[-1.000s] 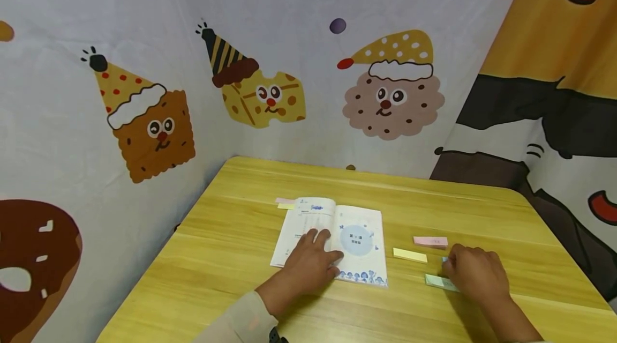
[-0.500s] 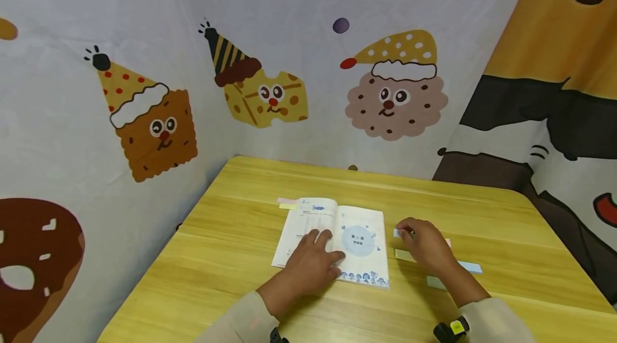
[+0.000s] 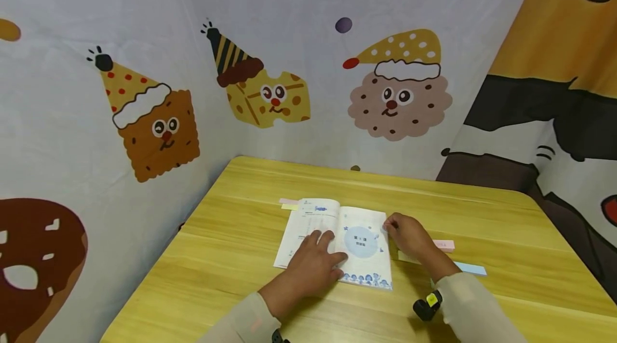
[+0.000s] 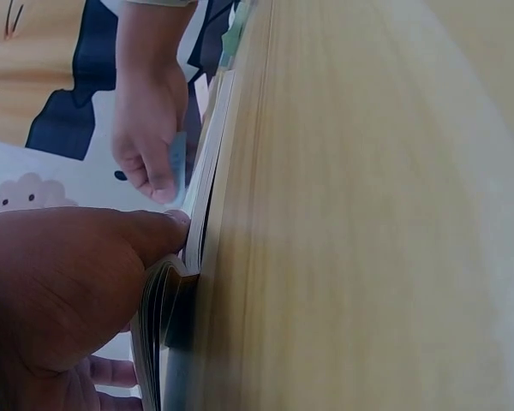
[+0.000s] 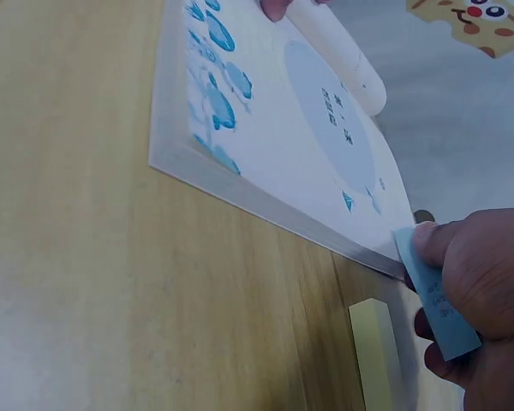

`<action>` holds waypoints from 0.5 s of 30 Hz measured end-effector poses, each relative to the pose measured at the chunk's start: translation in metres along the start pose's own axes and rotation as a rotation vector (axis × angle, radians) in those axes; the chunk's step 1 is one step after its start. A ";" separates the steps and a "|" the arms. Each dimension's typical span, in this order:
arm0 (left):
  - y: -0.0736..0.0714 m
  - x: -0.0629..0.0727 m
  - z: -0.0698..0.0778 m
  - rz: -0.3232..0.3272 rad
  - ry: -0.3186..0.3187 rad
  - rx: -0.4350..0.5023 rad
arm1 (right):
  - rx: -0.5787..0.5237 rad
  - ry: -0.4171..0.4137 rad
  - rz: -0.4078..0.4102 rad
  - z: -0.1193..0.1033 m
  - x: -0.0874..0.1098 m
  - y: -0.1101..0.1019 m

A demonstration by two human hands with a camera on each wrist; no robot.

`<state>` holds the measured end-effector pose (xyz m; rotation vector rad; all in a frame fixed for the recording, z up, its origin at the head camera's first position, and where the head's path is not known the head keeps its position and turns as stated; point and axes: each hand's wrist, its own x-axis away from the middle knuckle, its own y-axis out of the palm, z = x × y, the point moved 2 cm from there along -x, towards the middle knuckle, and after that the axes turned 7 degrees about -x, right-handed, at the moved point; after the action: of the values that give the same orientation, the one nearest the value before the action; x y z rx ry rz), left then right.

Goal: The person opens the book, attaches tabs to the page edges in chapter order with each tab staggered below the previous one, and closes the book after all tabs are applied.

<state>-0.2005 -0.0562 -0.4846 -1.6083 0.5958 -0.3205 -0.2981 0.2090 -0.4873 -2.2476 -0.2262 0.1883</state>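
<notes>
An open book [image 3: 359, 270] with blue print lies on the wooden table [image 3: 231, 241]. Fingers spread, my left hand [image 3: 312, 265] rests across its left page and the fold; the left wrist view shows the thumb [image 4: 167, 227] on the page near the lower edge. At the right page's upper outer edge is my right hand [image 3: 409, 236], pinching a light blue sticky note strip [image 5: 439, 304] between thumb and fingers. One end of the strip overlaps the page edge in the right wrist view. A pink tab [image 3: 287, 201] and a yellow tab [image 3: 290, 207] stick out from the book's left side.
Right of the book lie a yellow sticky note pad [image 5: 374, 351], a pink pad [image 3: 444, 245] and a blue pad [image 3: 471, 268]. A green pad [image 4: 233, 38] is mostly hidden by the right arm in the head view. A printed cloth [image 3: 323, 161] hangs behind the table.
My right hand has moved left from the pads to the book's right edge, bringing a blue sticky note strip; the blue pad stays on the table. The left hand keeps its place.
</notes>
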 end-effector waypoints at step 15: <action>-0.004 0.001 0.001 -0.018 -0.012 -0.010 | 0.060 0.073 -0.050 0.002 -0.010 0.005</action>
<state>-0.1989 -0.0558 -0.4812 -1.6248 0.5752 -0.3217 -0.3080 0.2045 -0.4919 -2.1829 -0.2338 0.0848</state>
